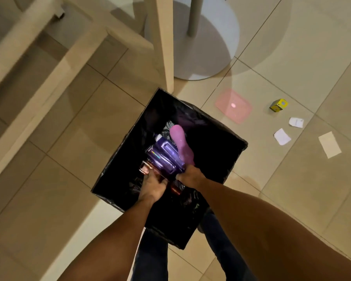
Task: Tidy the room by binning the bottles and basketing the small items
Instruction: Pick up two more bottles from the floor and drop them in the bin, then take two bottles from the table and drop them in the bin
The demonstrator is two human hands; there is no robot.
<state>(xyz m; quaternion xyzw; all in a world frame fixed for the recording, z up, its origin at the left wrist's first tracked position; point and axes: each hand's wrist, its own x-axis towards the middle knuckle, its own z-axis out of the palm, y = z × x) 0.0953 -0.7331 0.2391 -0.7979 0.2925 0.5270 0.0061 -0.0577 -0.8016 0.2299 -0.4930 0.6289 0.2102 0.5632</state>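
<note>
A square black bin (237, 153) lined with a black bag stands on the tiled floor below me. Both my hands reach over its opening. My right hand (192, 176) grips a pink bottle (180, 142) and a purple bottle (166, 154) that point away from me over the bin. My left hand (153, 186) holds a small pinkish glass bottle (145, 169) with a dark red end (175, 189) showing under my wrist. Black bag folds show at the bin's bottom.
On the floor right of the bin lie a pink translucent lid (234, 106), a small yellow box (279, 105) and three paper scraps (282, 136). A round grey table base (199, 43) and pale wooden furniture legs (163, 43) stand behind the bin.
</note>
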